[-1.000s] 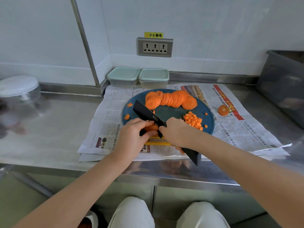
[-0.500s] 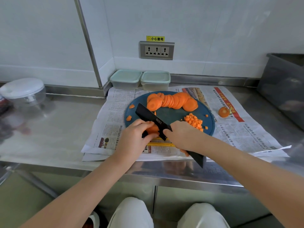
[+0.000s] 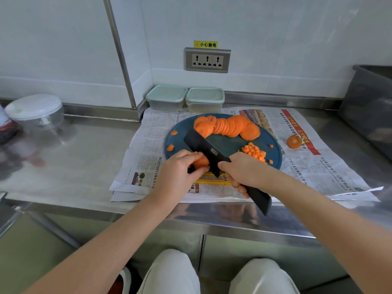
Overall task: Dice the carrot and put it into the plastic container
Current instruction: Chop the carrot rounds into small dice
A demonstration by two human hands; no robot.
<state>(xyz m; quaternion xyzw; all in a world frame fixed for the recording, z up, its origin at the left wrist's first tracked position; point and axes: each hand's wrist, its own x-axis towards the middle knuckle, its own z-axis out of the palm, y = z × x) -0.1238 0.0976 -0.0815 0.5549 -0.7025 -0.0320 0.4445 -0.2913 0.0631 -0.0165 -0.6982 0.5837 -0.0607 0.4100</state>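
Head view, looking down on a steel bench (image 3: 74, 166) with a newspaper (image 3: 328, 170) spread across it, and a grey bin (image 3: 369, 115) at the far right edge. On the paper sits a round blue cutting board (image 3: 229, 143). Left hand (image 3: 180, 172) is at the board's near rim, fingers curled over a stack of carrot slices (image 3: 200, 161) and pinning it down. Right hand (image 3: 246, 170) is wrapped tight round the handle of a black knife (image 3: 203, 147), whose blade slants across the board and lies right against that stack. Two lidded plastic containers (image 3: 166, 97) stand side by side at the back wall, just beyond the board. A row of carrot rounds (image 3: 229, 127) fans along the board's far side. A diced carrot pile (image 3: 254, 152) lies beside the right hand. A carrot end (image 3: 293, 142) rests on the paper, off the board to the right.
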